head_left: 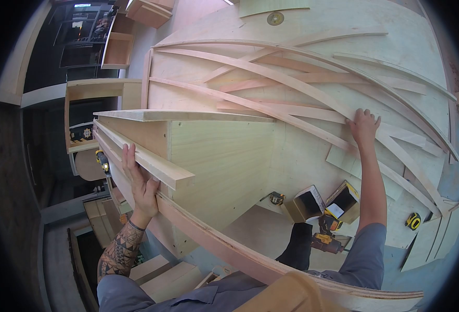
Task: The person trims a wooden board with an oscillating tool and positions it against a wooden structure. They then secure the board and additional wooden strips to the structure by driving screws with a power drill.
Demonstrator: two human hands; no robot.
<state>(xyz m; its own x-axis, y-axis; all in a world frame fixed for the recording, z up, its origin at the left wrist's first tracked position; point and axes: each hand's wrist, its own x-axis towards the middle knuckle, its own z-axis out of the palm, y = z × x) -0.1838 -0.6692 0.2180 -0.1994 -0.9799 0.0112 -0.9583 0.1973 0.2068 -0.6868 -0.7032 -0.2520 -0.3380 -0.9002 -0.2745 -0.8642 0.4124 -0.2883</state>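
My left hand is wrapped over the edge of a long plywood strip, its fingers stretched along the wood. This strip runs from the cabinet side toward the lower right, passing close to my body. Just above the hand, a narrow board lies along the top of a plywood box. My right arm reaches out to the far right, where my right hand grips a curved wooden strip. That strip lies among several crossing ones on a large plywood sheet; the hand partly hides it.
Two opened cardboard boxes stand below the sheet, beside a drill. A tape measure lies at the right, and a round disc rests at the top. Open wooden cabinet frames stand at the left.
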